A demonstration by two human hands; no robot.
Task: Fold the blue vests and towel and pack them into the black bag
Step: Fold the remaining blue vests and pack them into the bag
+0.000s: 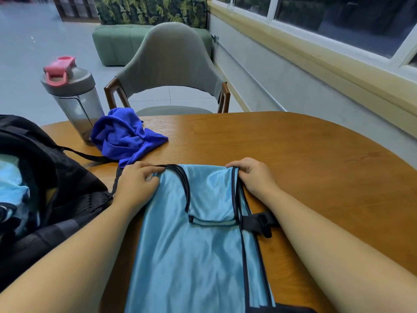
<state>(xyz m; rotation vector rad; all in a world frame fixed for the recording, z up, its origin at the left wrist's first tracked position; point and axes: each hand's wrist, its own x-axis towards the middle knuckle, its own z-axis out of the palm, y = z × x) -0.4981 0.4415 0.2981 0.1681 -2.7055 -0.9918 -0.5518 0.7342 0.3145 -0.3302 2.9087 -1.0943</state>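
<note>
A light blue vest (198,251) with black trim lies flat on the wooden table (316,168), running from the near edge towards the middle. My left hand (135,184) grips its left shoulder strap at the far end. My right hand (252,175) grips the right shoulder strap. A crumpled deep blue cloth (121,136) sits further back on the left. The black bag (45,177) stands open at the left edge, with light blue fabric (11,184) inside it.
A grey shaker bottle (72,98) with a pink cap stands at the table's far left, beside the crumpled cloth. A grey chair (169,71) faces the table's far side. A wall with a window sill runs along the right.
</note>
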